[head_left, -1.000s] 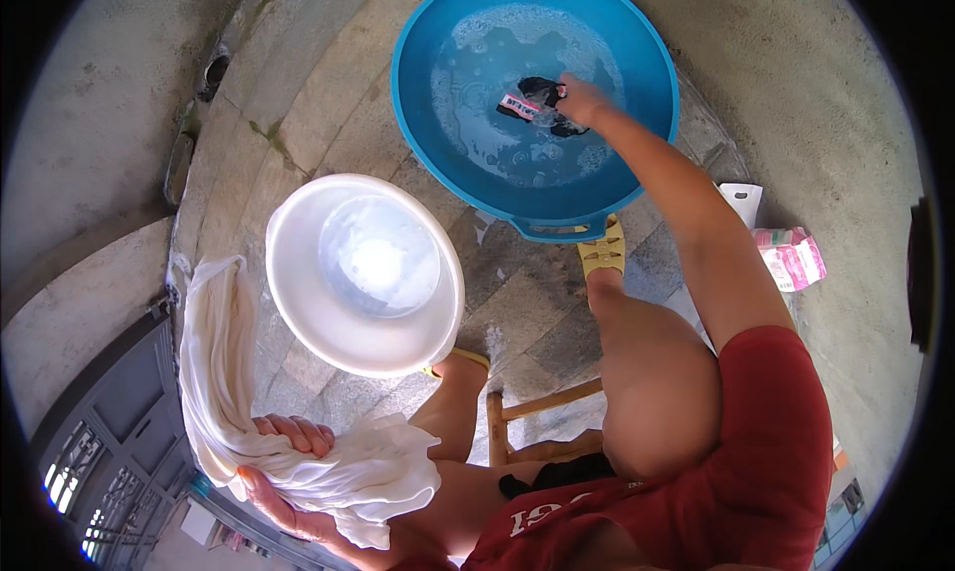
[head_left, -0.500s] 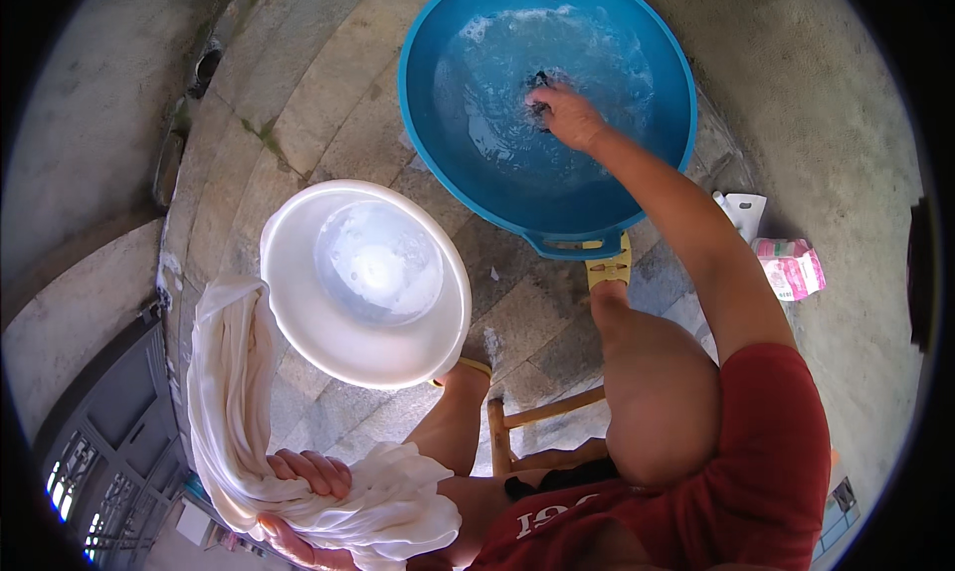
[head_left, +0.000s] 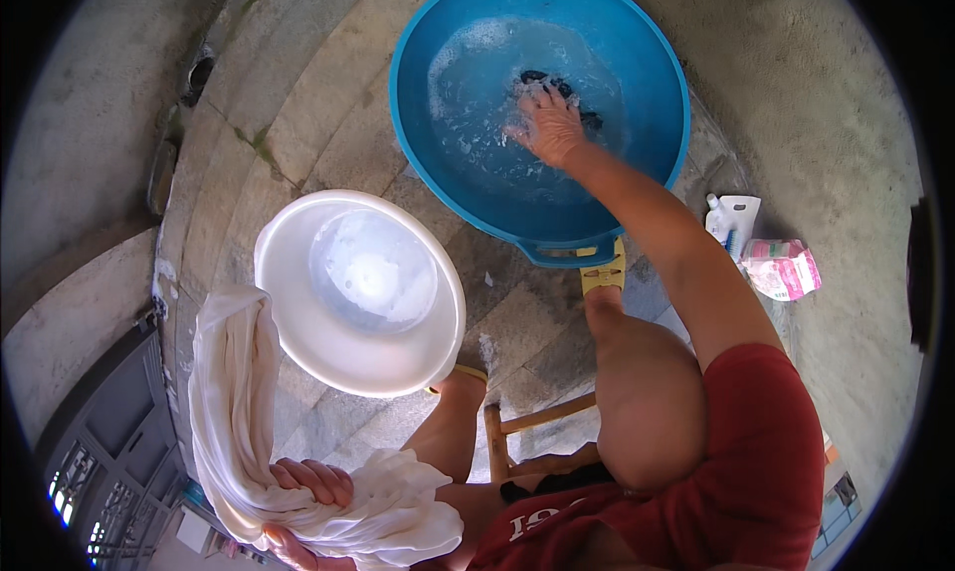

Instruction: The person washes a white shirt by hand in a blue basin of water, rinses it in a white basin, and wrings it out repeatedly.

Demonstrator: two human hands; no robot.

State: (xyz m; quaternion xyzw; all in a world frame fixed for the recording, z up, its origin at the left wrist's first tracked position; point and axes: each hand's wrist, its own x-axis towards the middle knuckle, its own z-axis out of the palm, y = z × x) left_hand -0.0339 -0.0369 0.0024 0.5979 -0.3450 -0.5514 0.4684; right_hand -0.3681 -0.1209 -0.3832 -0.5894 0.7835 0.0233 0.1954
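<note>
My left hand [head_left: 313, 479] is closed around a long, bunched white cloth [head_left: 234, 402] at the lower left, its end spilling over my thigh. At the top, my right hand [head_left: 550, 125] reaches into a large blue basin [head_left: 418, 103] of cloudy, sudsy water. Its fingers are spread at the water's surface. Just beyond and beside the fingertips lies a small dark item [head_left: 591, 120], partly under water, which looks like cloth; its kind cannot be made out.
A white basin [head_left: 333, 357] holding water stands left of the blue one on the stone paving. A pink-and-white packet [head_left: 781, 270] and a white pouch [head_left: 734, 218] lie to the right by the wall. A wooden stool [head_left: 497, 442] shows beneath me.
My right hand has opened from a closed grip near the dark item and shifted slightly left. More of that item shows now. My left hand keeps its hold on the white cloth.
</note>
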